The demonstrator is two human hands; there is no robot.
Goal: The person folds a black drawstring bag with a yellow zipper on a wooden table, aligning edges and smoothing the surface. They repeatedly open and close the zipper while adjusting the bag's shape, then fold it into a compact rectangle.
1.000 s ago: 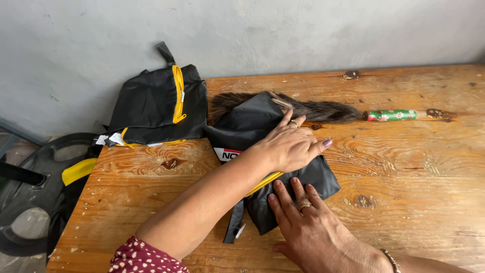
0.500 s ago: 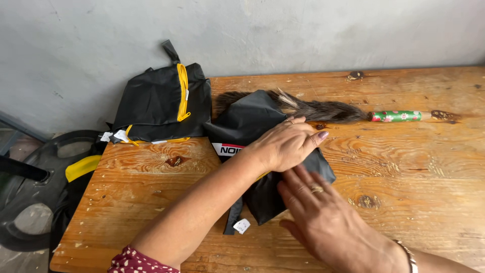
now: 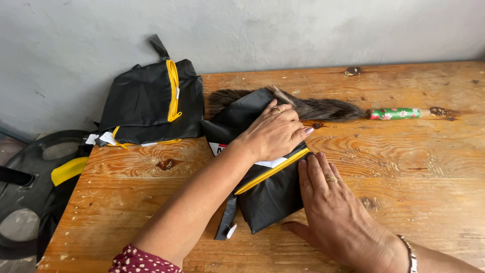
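Observation:
A black fabric bag (image 3: pixel 268 197) with a yellow trim strip lies folded on the wooden table (image 3: pixel 414 167). My left hand (image 3: pixel 275 134) presses down on its upper half, fingers curled over the fold, a ring on one finger. My right hand (image 3: pixel 331 207) lies flat against the bag's right edge with fingers straight and together, also wearing a ring, and a bracelet on the wrist. A black strap with a white tag (image 3: pixel 226 227) sticks out at the bag's lower left.
A pile of similar black bags with yellow trim (image 3: pixel 151 101) sits at the table's back left corner. Behind the bag lies a dark bristly brush (image 3: pixel 323 108) with a green patterned handle (image 3: pixel 394 114). Black and yellow gear (image 3: pixel 35 177) lies on the floor at left.
My right hand has slid from the bag's lower end to its right edge. The yellow trim now shows under my left hand, which stays pressed on the bag.

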